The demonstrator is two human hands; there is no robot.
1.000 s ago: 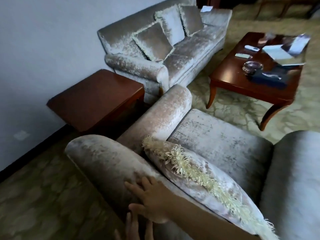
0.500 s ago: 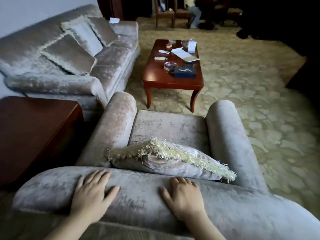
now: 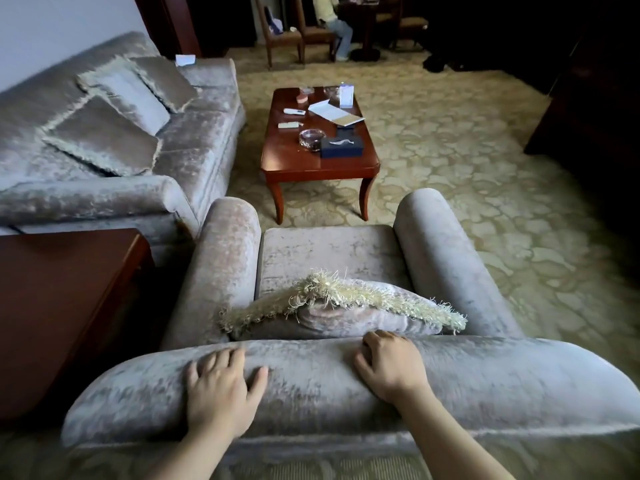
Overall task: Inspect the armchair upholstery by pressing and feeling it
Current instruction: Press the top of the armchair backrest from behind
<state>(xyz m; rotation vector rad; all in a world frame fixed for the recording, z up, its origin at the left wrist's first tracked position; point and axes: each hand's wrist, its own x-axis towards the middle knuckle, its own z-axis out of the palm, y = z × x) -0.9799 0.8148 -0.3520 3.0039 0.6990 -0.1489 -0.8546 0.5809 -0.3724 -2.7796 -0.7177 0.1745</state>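
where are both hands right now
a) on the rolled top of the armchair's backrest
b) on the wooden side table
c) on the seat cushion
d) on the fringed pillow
A: the left hand lies flat on the backrest top, and the right hand rests on it too, fingers curled over its front edge just behind the fringed pillow.

Right hand [image 3: 391, 367] fingertips hidden, curled over the armchair [image 3: 311, 386] back's front edge. Cushion [image 3: 346, 317] lower part hidden behind that back. Sofa [image 3: 86, 199] and side table [image 3: 62, 299] cut off left. Person [image 3: 333, 24] cut off at top. Items on table [image 3: 311, 164] too small to tell.
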